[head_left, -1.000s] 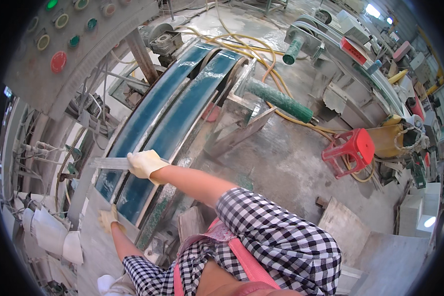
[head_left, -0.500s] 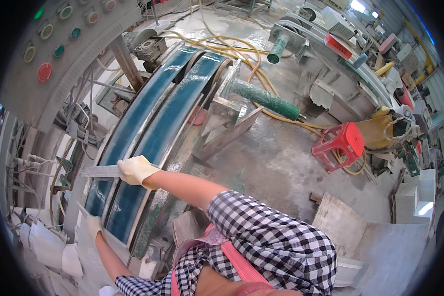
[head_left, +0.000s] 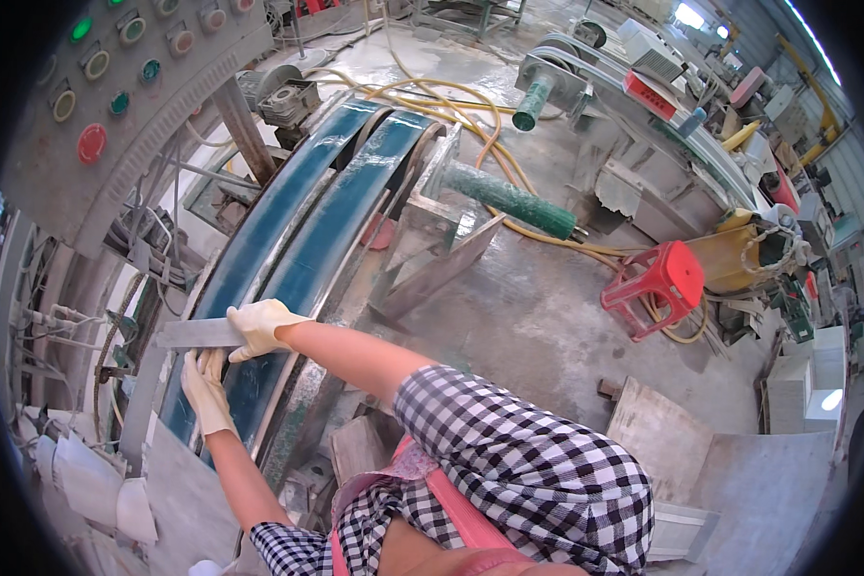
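A short flat grey strip [head_left: 202,333] lies crosswise over the two blue conveyor belts [head_left: 341,211]. My right hand [head_left: 261,328], in a pale work glove, grips its right end, thumb and fingers closed around it. Just below, my left hand [head_left: 207,392], gloved the same way, is over the belts with its fingers stretched up to the strip's lower edge. Whether those fingertips press on the strip or only sit beside it is hard to tell. A larger grey sheet [head_left: 187,499] stands at the lower left, below my left hand.
A control panel [head_left: 134,106] with buttons hangs at upper left. Right of the belts a green roller [head_left: 509,199] juts out. A red stool [head_left: 658,288] and yellow hoses [head_left: 490,144] are on the floor. Broken white pieces [head_left: 91,475] are piled at lower left.
My left hand has left the grey sheet and moved up to the strip. The strip, still in my right hand, has tilted so more of its flat face shows.
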`<state>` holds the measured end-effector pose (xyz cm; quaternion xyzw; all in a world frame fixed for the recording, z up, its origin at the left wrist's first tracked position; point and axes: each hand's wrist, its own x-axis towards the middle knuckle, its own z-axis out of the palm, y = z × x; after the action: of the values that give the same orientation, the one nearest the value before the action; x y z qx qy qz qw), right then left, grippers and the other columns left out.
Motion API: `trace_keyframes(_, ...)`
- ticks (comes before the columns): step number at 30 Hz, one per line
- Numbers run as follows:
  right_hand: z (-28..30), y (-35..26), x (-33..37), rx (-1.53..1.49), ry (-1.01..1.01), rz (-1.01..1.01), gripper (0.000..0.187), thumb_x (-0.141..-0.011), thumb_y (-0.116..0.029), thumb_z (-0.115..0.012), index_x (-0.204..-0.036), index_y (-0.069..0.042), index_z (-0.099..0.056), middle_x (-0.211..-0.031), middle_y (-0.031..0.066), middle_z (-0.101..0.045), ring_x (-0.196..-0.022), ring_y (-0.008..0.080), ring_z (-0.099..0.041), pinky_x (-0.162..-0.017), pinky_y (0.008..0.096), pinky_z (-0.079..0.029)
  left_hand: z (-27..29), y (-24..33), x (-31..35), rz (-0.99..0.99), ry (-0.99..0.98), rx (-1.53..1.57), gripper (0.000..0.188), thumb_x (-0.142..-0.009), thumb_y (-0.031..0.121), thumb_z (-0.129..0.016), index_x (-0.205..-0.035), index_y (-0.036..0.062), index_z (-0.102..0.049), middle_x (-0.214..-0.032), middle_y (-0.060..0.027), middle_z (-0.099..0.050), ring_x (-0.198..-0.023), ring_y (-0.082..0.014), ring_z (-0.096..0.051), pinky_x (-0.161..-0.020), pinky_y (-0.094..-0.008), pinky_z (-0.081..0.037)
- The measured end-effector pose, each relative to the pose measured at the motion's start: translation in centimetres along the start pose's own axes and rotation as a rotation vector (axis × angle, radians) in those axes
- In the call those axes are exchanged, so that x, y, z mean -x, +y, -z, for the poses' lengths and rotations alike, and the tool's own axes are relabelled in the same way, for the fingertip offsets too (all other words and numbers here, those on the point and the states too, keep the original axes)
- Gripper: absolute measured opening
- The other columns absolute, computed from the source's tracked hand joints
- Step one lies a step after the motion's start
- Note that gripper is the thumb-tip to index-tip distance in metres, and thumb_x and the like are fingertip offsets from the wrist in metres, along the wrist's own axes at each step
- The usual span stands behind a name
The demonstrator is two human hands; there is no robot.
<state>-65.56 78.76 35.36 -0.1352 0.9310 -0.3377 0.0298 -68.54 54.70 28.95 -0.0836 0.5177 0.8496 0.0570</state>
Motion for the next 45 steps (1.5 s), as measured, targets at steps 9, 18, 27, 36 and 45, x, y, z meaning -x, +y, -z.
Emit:
trace_keyframes(9,0.6,-0.9,0.0,0.028,-0.007,-0.056,0.047,-0.082,-0.037,-0.071,-0.112,-0.001,-0.064,-0.099,0.0198,-0.072,-0.094,0.0375,-0.07,-0.08,0.0454,-0.057,17.0,5.8,5.4,0.107,0.584,-2.041,0.058,-0.089,0.046,-0.067,-0.129,0.0041,-0.064,-0.132,-0.0201,-0.063,-0.121,-0.034,-0.062,-0.099,-0.0518,-0.049)
trace_keyframes(18,0.9,-0.8,-0.5,0.059,-0.028,-0.062,0.048,-0.082,-0.04,-0.071,-0.115,-0.005,-0.061,-0.105,0.0189,-0.071,-0.099,0.0379,-0.069,-0.084,0.0463,-0.056,18.1,7.2,4.1,0.492,0.544,-1.909,0.062,-0.078,0.044,-0.075,-0.127,0.007,-0.066,-0.13,-0.022,-0.065,-0.118,-0.0408,-0.064,-0.097,-0.0466,-0.054)
trace_keyframes(27,1.1,-0.3,-1.3,0.084,-0.063,-0.052,0.048,-0.086,-0.043,-0.07,-0.115,-0.007,-0.057,-0.111,0.0183,-0.069,-0.104,0.037,-0.066,-0.085,0.0467,-0.054,16.3,6.9,3.9,0.396,0.426,-1.902,0.04,-0.087,0.022,-0.064,-0.119,-0.0028,-0.065,-0.124,-0.0252,-0.067,-0.115,-0.0398,-0.065,-0.096,-0.0461,-0.052)
trace_keyframes(36,1.3,-0.2,-2.1,0.081,-0.04,-0.046,0.049,-0.083,-0.041,-0.071,-0.114,-0.004,-0.062,-0.11,0.0202,-0.071,-0.102,0.0383,-0.069,-0.087,0.0457,-0.056,24.3,10.7,2.5,-0.35,0.353,-0.464,0.021,-0.084,-0.001,-0.059,-0.101,-0.003,-0.07,-0.1,-0.0258,-0.071,-0.105,-0.0434,-0.066,-0.091,-0.0457,-0.055)
trace_keyframes(45,0.9,1.3,-3.6,0.058,-0.086,0.036,0.071,-0.08,-0.063,-0.072,-0.116,-0.003,-0.056,-0.107,0.0229,-0.069,-0.102,0.0411,-0.068,-0.085,0.0476,-0.055,6.0,-0.3,-2.9,-0.078,0.325,-0.202,0.022,-0.09,-0.003,-0.055,-0.11,-0.0101,-0.059,-0.1,-0.0203,-0.064,-0.092,-0.0281,-0.068,-0.069,-0.0385,-0.059)
